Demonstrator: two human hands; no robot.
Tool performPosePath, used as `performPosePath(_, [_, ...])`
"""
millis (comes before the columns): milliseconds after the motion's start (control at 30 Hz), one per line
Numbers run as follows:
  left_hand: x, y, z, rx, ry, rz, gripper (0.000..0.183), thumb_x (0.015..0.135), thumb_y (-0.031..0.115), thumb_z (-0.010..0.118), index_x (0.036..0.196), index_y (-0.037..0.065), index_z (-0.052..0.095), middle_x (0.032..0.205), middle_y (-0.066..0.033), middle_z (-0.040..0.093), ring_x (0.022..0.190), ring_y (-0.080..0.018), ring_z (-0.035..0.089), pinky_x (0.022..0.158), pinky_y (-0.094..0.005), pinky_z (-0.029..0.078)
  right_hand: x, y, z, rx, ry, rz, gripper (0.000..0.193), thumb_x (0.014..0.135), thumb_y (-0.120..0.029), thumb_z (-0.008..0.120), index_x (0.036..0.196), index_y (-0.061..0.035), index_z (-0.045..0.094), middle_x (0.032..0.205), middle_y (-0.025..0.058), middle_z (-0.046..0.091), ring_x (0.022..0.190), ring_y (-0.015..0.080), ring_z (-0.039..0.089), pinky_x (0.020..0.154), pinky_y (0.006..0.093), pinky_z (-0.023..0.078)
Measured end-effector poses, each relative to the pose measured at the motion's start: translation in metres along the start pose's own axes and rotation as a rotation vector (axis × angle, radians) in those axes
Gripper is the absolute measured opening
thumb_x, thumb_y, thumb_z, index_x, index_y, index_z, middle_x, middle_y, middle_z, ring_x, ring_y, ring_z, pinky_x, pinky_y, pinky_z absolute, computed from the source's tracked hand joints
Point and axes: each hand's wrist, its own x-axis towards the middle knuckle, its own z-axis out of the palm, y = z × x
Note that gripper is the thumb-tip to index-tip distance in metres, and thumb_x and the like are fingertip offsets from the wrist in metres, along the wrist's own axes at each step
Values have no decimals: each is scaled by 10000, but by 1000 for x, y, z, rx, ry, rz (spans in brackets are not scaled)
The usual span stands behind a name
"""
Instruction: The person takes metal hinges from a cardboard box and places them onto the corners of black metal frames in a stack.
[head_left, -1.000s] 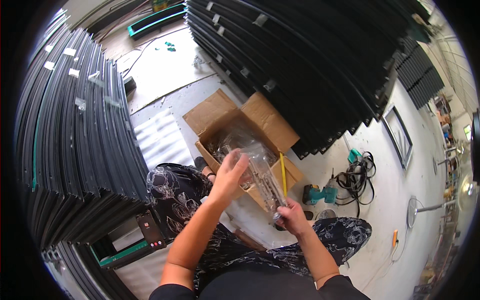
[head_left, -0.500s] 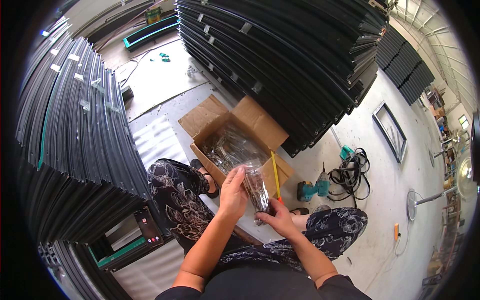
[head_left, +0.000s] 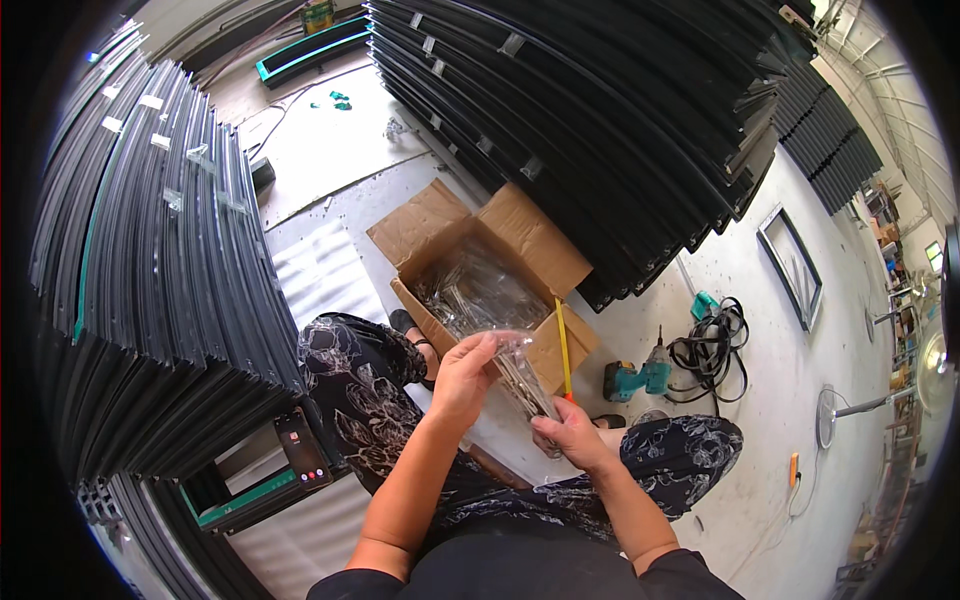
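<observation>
A clear plastic bag [head_left: 520, 377] with thin metal parts inside is stretched between my two hands, above my lap. My left hand [head_left: 466, 378] pinches its upper end between thumb and fingers. Lower down and to the right, my right hand [head_left: 572, 433] grips the other end, its fingers wrapped around it. What exact kind the metal parts are, I cannot make out. Just beyond the bag stands an open cardboard box [head_left: 440, 228], its flaps folded out, holding several similar clear bags [head_left: 475, 290] of metal pieces.
Tall stacks of black frames rise on the left [head_left: 160, 230] and at the back [head_left: 580, 120]. A teal cordless drill [head_left: 638, 376] and coiled black cable [head_left: 712, 345] lie to the right. A yellow tape measure blade [head_left: 563, 350] leans by the box. One frame [head_left: 790, 265] rests farther right.
The lower end of the bag and my right hand have shifted to the right, so the bag slants more. My left hand keeps its hold on the upper end.
</observation>
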Motion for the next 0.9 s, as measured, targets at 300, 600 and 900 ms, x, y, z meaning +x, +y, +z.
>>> performPosePath(300, [9, -1, -7, 130, -85, -92, 282, 940, 203, 464, 1027, -26, 602, 1050, -123, 621, 981, -209, 590, 866, -340, 471, -1, 7, -4, 53, -37, 28, 335, 827, -204, 634, 1044, -3, 476, 646, 7, 502, 507, 71, 442, 451, 214, 344])
performPosePath(600, [15, 3, -11, 239, -7, -60, 228, 934, 201, 496, 1026, 14, 587, 988, -93, 631, 904, -162, 603, 796, -320, 493, 7, 12, 3, -364, 281, -222, 301, 773, -150, 699, 986, -8, 539, 696, -5, 557, 542, 42, 478, 470, 205, 389])
performPosePath(900, [23, -25, -22, 122, 1, -16, 133, 905, 182, 554, 921, 50, 562, 899, -66, 638, 844, -150, 606, 744, -298, 497, 16, 7, 4, -61, 148, -13, 263, 751, -155, 713, 898, 6, 565, 653, 12, 570, 564, 81, 545, 496, 224, 427])
